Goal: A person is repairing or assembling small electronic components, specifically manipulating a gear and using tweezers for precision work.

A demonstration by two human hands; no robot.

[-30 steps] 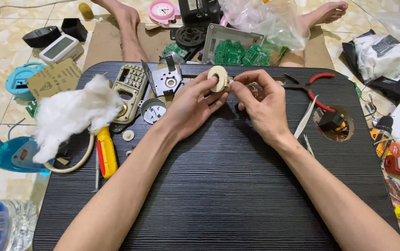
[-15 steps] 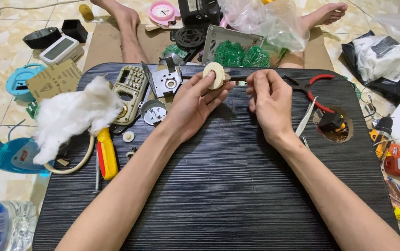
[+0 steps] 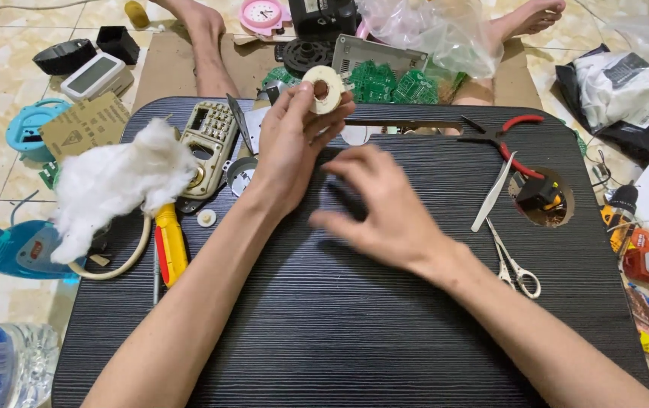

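From the head view, the left hand (image 3: 290, 143) pinches a cream ring-shaped spool (image 3: 323, 79), holding it above the far edge of the dark counter (image 3: 385, 332). The right hand (image 3: 377, 208) hovers blurred over the counter, fingers spread, its grip holding nothing, near the white tweezers (image 3: 493, 194).

A dark, wood-grained tabletop (image 3: 354, 332) with a round hole near its right edge sits low over a glossy beige tiled floor (image 3: 7, 23), evenly lit.
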